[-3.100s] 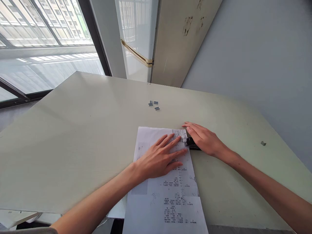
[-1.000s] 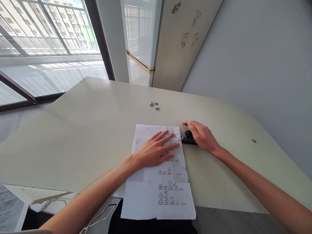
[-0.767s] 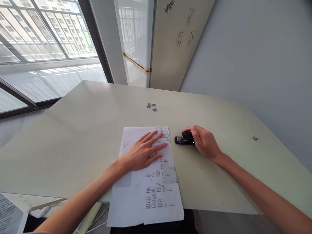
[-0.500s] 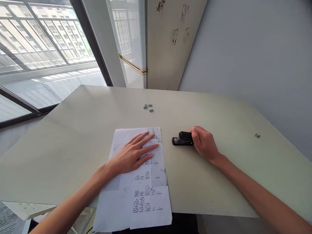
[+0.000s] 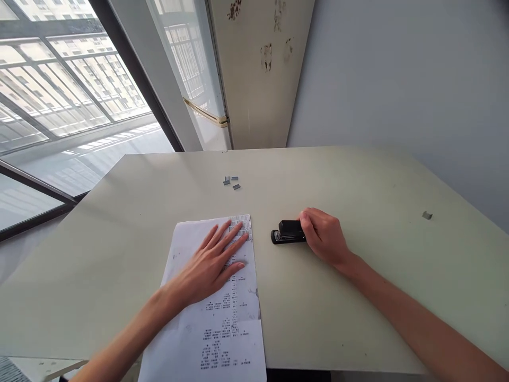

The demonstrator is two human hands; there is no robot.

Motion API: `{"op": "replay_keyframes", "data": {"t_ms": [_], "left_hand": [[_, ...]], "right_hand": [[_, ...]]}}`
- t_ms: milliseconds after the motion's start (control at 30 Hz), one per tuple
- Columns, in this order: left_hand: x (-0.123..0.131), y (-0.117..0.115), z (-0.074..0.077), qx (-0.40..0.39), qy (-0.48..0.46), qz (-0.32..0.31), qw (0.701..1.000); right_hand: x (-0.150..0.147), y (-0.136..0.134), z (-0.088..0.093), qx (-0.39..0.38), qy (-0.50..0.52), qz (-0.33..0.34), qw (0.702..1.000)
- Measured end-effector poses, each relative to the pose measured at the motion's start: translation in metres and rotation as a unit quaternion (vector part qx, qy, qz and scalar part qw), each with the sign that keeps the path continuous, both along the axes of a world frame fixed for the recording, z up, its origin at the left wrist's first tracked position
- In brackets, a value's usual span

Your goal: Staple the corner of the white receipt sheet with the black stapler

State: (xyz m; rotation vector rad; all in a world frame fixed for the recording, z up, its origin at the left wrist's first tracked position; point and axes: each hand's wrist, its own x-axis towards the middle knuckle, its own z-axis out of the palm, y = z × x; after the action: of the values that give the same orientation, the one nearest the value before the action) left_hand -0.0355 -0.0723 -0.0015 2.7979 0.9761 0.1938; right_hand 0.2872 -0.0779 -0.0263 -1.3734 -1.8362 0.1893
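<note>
Printed paper sheets (image 5: 199,339) lie on the pale table, overhanging its front edge. My left hand (image 5: 212,260) rests flat on their upper part, fingers spread toward the top right corner. To the right, my right hand (image 5: 324,233) is wrapped round the rear of a black stapler (image 5: 289,232), which sits on the table pointing left toward the paper. A gap separates the stapler's nose from the paper's right edge. The stapler's back end is hidden in my palm. Whether the paper is one sheet or a stack is hard to tell.
Several short staple strips (image 5: 234,182) lie beyond the paper on the table (image 5: 358,318). A small grey piece (image 5: 427,215) lies far right. Behind the table stand a fridge (image 5: 258,95) with a gold handle and a grey wall (image 5: 397,79). A window (image 5: 71,79) is at left.
The whole view has shifted and tilted slightly. My right hand's grip on the stapler stays the same; its top arm appears a little lower over the base. My left hand still presses the paper.
</note>
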Motion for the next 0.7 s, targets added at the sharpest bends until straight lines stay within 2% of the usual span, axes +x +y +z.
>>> {"op": "replay_keyframes", "data": {"t_ms": [200, 367, 500, 700], "left_hand": [[-0.01, 0.019, 0.006, 0.008, 0.023, -0.017, 1.0], [-0.021, 0.035, 0.008, 0.007, 0.019, -0.015, 1.0], [-0.023, 0.035, 0.007, -0.013, 0.012, -0.003, 1.0], [-0.021, 0.03, 0.006, -0.027, -0.009, 0.017, 0.999]], "right_hand": [[0.002, -0.001, 0.008, -0.097, 0.08, -0.011, 0.992], [0.006, 0.002, 0.011, -0.176, 0.208, -0.017, 0.962], [0.008, 0.004, 0.01, -0.203, 0.248, -0.011, 0.947], [0.007, 0.002, 0.011, -0.209, 0.249, -0.012, 0.946]]}}
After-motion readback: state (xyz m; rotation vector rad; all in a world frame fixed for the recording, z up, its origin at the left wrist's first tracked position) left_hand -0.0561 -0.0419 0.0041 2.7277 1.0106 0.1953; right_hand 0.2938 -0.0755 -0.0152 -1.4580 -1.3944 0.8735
